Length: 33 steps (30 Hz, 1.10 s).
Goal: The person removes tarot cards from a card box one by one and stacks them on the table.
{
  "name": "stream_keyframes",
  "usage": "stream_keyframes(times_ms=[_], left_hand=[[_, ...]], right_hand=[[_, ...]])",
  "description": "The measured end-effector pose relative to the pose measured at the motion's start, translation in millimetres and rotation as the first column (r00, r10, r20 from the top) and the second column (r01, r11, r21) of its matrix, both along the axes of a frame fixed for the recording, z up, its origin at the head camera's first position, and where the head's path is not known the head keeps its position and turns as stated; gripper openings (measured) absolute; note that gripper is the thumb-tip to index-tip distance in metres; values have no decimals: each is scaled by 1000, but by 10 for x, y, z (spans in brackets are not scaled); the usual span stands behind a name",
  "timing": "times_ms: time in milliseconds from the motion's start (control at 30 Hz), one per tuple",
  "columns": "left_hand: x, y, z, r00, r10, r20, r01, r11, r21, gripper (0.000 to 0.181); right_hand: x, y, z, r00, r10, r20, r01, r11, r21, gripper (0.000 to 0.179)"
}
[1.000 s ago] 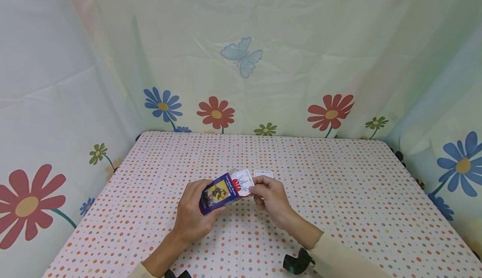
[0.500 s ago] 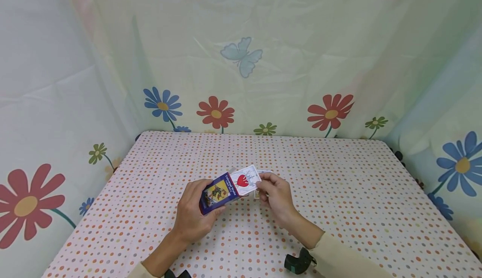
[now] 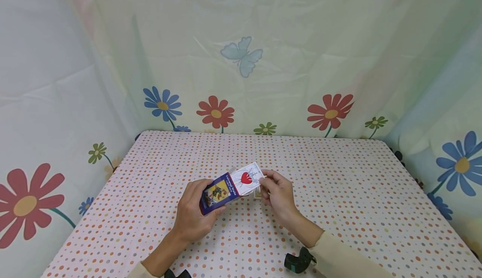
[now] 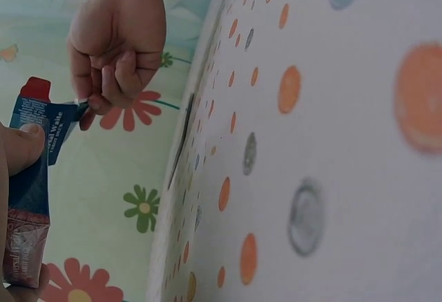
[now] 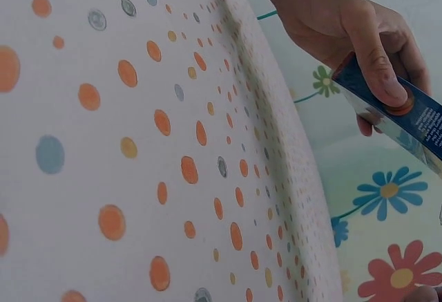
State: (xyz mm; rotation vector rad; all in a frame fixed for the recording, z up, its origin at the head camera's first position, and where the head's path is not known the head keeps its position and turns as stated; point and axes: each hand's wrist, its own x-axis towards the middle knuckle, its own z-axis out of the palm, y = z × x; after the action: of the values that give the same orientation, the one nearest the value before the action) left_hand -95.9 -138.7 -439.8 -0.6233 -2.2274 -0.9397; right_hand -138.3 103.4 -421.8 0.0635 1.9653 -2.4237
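Observation:
My left hand (image 3: 193, 217) grips a blue tarot card box (image 3: 217, 194), tilted with its open end toward the upper right. Out of that end sticks a white-bordered tarot card (image 3: 246, 178) with a red heart. My right hand (image 3: 279, 196) pinches the card's outer edge between thumb and fingers; its lower part is still inside the box. Under the right hand, another card (image 3: 257, 194) lies on the table, mostly covered. In the left wrist view the box (image 4: 29, 177) shows a red flap. The right wrist view shows the left thumb pressing on the box (image 5: 423, 124).
A dotted cloth covers the table (image 3: 339, 194). Curtains (image 3: 286, 60) printed with flowers and butterflies stand behind and at both sides. A black wrist mount (image 3: 299, 262) sits by the right sleeve.
My right hand has drawn the heart card further out of the box, toward the upper right. The left hand and box have stayed in place. The card on the table is more covered now.

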Motion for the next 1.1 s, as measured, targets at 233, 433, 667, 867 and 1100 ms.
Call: stream_keyframes(times_ms=[233,433,667,867,1100], left_hand=[[5,2,6,1000,-3,13,3,1000,4,74],[2,1,3,1000,-5,4,5,1000,5,74],[0,-1,2,1000,-5,2,5,1000,6,74],[3,-2,1,1000,-9,-1,9,1000,5,74],[0,-4,-4,1000,-10,-4,10,1000,7,75]], right_hand=[[-24,12,-12,999,-42,12,42,999,-23,28],[-73,33,-6,997,-83,9,83,996,-39,27],[-150,80,-15,995,-103,11,104,994,-34,28],[-217,127,-28,991,-133,25,132,991,35,28],[-302,155,-62,989,-145,26,143,988,65,27]])
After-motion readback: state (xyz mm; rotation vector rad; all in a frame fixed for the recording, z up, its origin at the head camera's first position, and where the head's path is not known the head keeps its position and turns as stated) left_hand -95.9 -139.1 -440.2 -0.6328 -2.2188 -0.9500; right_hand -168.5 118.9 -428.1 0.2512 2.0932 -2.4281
